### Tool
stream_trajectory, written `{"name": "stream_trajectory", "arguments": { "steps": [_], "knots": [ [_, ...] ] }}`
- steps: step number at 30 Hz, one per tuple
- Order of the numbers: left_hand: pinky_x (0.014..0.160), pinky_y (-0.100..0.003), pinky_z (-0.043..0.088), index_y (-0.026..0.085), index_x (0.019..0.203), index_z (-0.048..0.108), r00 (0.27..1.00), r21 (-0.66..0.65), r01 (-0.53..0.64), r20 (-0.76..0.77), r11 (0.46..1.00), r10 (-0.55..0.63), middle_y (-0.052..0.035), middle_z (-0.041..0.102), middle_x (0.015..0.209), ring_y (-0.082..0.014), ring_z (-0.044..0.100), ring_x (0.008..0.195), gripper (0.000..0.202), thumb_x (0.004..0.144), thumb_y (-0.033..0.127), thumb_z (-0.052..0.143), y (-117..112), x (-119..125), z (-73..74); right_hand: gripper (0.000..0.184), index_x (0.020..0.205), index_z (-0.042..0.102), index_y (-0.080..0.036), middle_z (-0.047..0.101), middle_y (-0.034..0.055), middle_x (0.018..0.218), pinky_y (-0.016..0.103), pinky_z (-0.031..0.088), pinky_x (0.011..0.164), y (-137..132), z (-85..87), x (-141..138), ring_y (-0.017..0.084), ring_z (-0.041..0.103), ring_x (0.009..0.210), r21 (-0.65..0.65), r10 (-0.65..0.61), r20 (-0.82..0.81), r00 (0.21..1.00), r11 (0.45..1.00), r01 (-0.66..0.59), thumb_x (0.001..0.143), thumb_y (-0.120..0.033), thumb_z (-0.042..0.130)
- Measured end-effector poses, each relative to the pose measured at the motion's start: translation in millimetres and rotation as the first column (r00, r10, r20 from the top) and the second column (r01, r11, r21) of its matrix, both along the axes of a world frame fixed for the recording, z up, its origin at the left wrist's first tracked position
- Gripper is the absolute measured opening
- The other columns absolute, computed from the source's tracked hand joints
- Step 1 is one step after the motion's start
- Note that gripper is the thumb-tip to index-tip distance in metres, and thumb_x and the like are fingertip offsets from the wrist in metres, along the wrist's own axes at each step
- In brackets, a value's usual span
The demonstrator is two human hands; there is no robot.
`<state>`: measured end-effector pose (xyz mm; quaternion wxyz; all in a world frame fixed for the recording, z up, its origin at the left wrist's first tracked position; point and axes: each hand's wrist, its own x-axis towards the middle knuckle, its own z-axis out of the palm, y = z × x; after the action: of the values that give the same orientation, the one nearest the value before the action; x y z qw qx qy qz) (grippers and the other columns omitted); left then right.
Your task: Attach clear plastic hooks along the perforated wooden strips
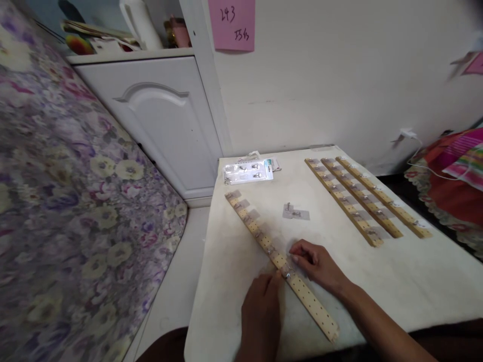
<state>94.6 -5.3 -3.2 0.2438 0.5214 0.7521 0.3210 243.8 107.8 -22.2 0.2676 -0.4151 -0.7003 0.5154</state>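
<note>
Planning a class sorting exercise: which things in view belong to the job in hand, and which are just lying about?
Likely the job:
perforated strip at the left hand
hooks on it
loose hooks
packaged hooks
three other strips

Likely unrelated:
white jug
pink wall note
white plug

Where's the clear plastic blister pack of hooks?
Head view: the pack lies at the far left corner of the white tabletop, beyond the leftmost pale perforated wooden strip.
</note>
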Motion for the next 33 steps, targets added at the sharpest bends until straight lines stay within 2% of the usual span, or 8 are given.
{"name": "stream_trajectory", "arguments": {
  "steps": [6,10,12,16,19,22,26,33],
  "knots": [
    [0.082,-0.034,0.049,0.025,0.104,0.065,0.992,0.067,0.11,-0.069,0.992,-0.106,-0.0058,0.068,0.101,-0.0216,0.061,0.096,0.031,0.087,0.029,0.039,-3,-10,-22.6,0.012,0.082,0.058,-0.021,0.054,-0.0028,0.067,0.024,0.036,0.056,3,-4.1,5,0.013,0.047,0.061,0.112,-0.106,-0.003,0.994,0.988,0.106,0.084,-0.031,0.052],
    [0.086,-0.038,0.049,0.025,0.111,0.063,0.984,0.09,0.139,-0.121,0.986,-0.128,-0.007,0.065,0.108,-0.0218,0.059,0.1,0.036,0.086,0.024,0.037,-4,-11,-27.0,0.016,0.081,0.057,-0.02,0.054,-0.0015,0.069,0.026,0.038,0.059,25,-10.3,17,0.014,0.049,0.064,0.232,-0.323,0.011,0.946,0.921,0.312,0.086,-0.033,0.049],
    [0.085,-0.037,0.05,0.026,0.112,0.062,0.981,0.094,0.135,-0.155,0.986,-0.119,-0.0064,0.064,0.107,-0.0215,0.058,0.101,0.037,0.086,0.023,0.036,-5,-10,-27.3,0.018,0.086,0.058,-0.02,0.055,-0.0006,0.072,0.027,0.04,0.061,43,-12.2,23,0.015,0.05,0.064,0.306,-0.392,0.048,0.919,0.881,0.36,0.086,-0.035,0.049],
    [0.085,-0.037,0.05,0.025,0.115,0.061,0.97,0.121,0.15,-0.211,0.981,-0.122,-0.0068,0.064,0.106,-0.0216,0.059,0.1,0.039,0.086,0.02,0.035,-4,-10,-31.8,0.029,0.108,0.058,-0.02,0.055,0.0032,0.088,0.029,0.042,0.068,74,-13.2,26,0.017,0.055,0.073,0.465,-0.464,0.226,0.857,0.824,0.323,0.084,-0.034,0.053],
    [0.084,-0.035,0.05,0.024,0.116,0.061,0.963,0.17,0.173,-0.235,0.97,-0.131,-0.0076,0.064,0.105,-0.0211,0.059,0.098,0.04,0.085,0.017,0.035,-4,-13,-38.9,0.037,0.118,0.055,-0.022,0.053,0.0065,0.102,0.03,0.041,0.067,85,-12.4,20,0.018,0.057,0.078,0.526,-0.481,0.407,0.777,0.818,0.231,0.083,-0.035,0.054],
    [0.082,-0.033,0.051,0.024,0.117,0.06,0.963,0.194,0.182,-0.232,0.964,-0.135,-0.0076,0.063,0.104,-0.0206,0.059,0.097,0.041,0.085,0.017,0.035,-4,-14,-44.4,0.032,0.113,0.058,-0.024,0.052,0.0071,0.107,0.029,0.039,0.064,86,-11.3,15,0.017,0.057,0.076,0.532,-0.478,0.476,0.738,0.825,0.192,0.083,-0.034,0.055],
    [0.082,-0.033,0.052,0.025,0.115,0.06,0.968,0.209,0.181,-0.213,0.961,-0.136,-0.0071,0.064,0.103,-0.0208,0.059,0.096,0.038,0.086,0.02,0.037,-3,-15,-46.9,0.024,0.101,0.059,-0.024,0.054,0.0041,0.104,0.028,0.038,0.063,82,-11.5,15,0.016,0.056,0.074,0.527,-0.52,0.39,0.76,0.803,0.279,0.08,-0.032,0.057],
    [0.087,-0.035,0.051,0.023,0.114,0.06,0.973,0.226,0.203,-0.157,0.953,-0.17,-0.0083,0.064,0.104,-0.02,0.059,0.099,0.035,0.088,0.019,0.036,-3,-16,-36.8,0.012,0.082,0.059,-0.023,0.06,-0.0029,0.068,0.028,0.039,0.061,80,-14.5,20,0.016,0.054,0.063,0.32,-0.533,0.119,0.838,0.819,0.476,0.073,-0.03,0.058]
  ]
}}
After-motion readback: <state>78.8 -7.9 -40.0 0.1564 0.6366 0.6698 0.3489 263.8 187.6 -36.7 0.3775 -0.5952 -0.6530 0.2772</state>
